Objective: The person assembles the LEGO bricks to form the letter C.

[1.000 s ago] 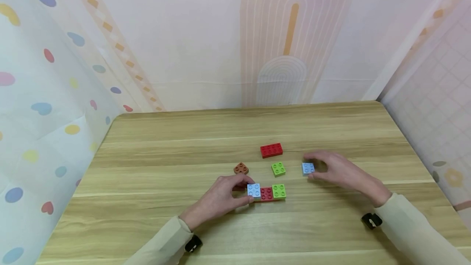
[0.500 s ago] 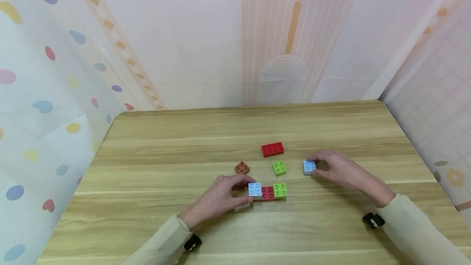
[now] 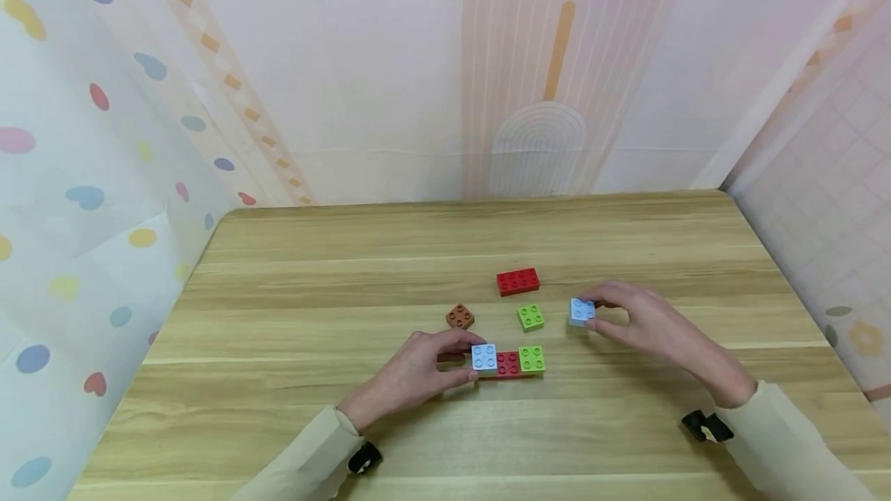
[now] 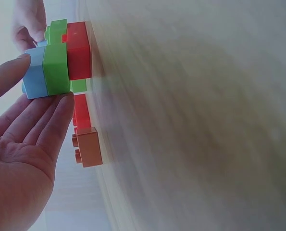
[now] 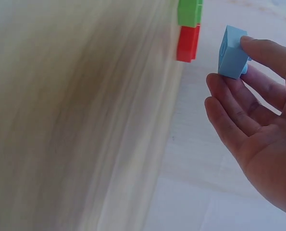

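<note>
Plastic fills both my grips: my right hand (image 3: 642,321) pinches a square, studded blue brick (image 3: 581,312); my left hand (image 3: 423,368) clasps one end of a stepped, blocky stack (image 3: 508,363).

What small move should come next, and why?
Perhaps the right hand should carry its blue block over the bare-topped green block on the right end of the red brick, since the end the left hand grips has blue stacked on green.

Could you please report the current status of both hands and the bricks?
Left hand: grip on brick assembly. Right hand: pinching light blue four-stud brick above table. Possible obstacle: loose green brick beyond assembly.
</note>
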A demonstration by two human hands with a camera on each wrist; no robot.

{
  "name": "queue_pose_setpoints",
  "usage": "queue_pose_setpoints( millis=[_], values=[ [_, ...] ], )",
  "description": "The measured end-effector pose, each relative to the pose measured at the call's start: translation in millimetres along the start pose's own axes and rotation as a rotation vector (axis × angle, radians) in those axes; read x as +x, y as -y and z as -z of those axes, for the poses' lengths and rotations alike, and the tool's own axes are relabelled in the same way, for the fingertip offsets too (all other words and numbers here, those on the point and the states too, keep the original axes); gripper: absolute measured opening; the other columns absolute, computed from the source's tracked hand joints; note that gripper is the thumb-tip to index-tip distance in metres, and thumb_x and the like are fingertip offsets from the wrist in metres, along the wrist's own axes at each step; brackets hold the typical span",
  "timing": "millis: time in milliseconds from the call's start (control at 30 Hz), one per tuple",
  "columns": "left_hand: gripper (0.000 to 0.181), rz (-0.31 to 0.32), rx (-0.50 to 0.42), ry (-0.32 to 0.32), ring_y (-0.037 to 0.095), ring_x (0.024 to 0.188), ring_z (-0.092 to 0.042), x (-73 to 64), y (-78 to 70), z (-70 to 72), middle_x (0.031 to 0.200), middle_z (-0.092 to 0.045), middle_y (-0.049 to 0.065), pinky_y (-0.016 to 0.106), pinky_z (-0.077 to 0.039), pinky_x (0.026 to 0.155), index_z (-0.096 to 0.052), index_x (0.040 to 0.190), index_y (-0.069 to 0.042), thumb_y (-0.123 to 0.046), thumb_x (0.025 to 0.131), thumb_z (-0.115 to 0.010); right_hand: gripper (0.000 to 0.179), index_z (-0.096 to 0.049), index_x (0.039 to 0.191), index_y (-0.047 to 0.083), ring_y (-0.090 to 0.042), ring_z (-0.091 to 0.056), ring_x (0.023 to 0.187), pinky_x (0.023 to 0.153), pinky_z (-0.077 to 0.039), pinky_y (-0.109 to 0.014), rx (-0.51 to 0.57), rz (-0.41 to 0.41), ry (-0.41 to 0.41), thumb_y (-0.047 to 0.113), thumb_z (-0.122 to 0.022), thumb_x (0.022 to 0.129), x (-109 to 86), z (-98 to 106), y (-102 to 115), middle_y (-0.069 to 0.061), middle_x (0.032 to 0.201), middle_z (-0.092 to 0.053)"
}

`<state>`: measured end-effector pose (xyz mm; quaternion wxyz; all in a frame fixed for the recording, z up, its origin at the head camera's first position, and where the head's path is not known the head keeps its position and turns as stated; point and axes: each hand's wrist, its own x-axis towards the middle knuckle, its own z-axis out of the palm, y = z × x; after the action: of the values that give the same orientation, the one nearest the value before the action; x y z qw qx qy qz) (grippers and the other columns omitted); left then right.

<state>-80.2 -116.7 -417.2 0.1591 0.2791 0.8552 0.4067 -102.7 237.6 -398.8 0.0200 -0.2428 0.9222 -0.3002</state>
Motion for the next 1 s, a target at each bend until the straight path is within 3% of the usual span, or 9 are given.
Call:
queue_pose_setpoints(
  millis=[567, 1000],
  values=[
    [0.040, -0.028, 0.003, -0.009, 0.010, 0.113, -0.062, -1.0, 1.4, -0.7, 0.124, -0.067, 0.000, 0.029, -0.049, 0.097, -0.063, 0.128, -0.015, -0.020, 0.090, -0.074, 0.033, -0.068, 0.124, 0.012, -0.021, -0.064, 0.105, 0.087, -0.054, -0.047, 0.042, 0.051, -0.105, 0.021, -0.073, 0.093, -2.9, 3, 20, -0.002, 0.119, -0.067],
    [0.039, -0.022, -0.013, -0.015, 0.011, 0.112, -0.063, -1.5, 1.2, -1.2, 0.123, -0.067, 0.001, 0.027, -0.050, 0.095, -0.063, 0.128, -0.014, -0.018, 0.090, -0.074, 0.034, -0.068, 0.124, 0.011, -0.017, -0.064, 0.104, 0.085, -0.055, -0.045, 0.053, 0.117, -0.125, 0.019, -0.073, 0.092, 1.6, 0, 36, 0.000, 0.118, -0.067]
  ],
)
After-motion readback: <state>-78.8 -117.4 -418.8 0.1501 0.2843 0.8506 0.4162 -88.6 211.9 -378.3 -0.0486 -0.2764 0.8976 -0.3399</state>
